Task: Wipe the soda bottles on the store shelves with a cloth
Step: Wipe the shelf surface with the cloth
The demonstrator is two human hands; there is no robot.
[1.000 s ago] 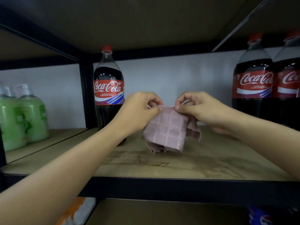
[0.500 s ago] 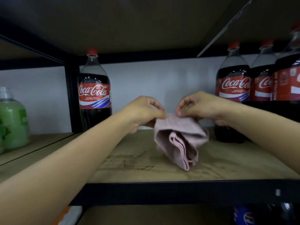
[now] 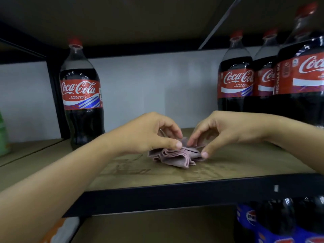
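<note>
Both hands, the left hand (image 3: 149, 132) and right hand (image 3: 222, 130), pinch the folded pink cloth (image 3: 175, 156) lying on the shelf (image 3: 245, 165) with curled fingers, seemingly readying it; next, one hand probably carries it to a soda bottle (image 3: 81, 95).

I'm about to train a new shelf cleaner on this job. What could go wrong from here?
1. The pink cloth lies bunched in loose folds on the shelf under the left hand and right hand; wiping with it bunched may clean unevenly.
2. The right forearm sits close to the crowded Coca-Cola bottles on the right; a careless reach could knock one over.
</note>
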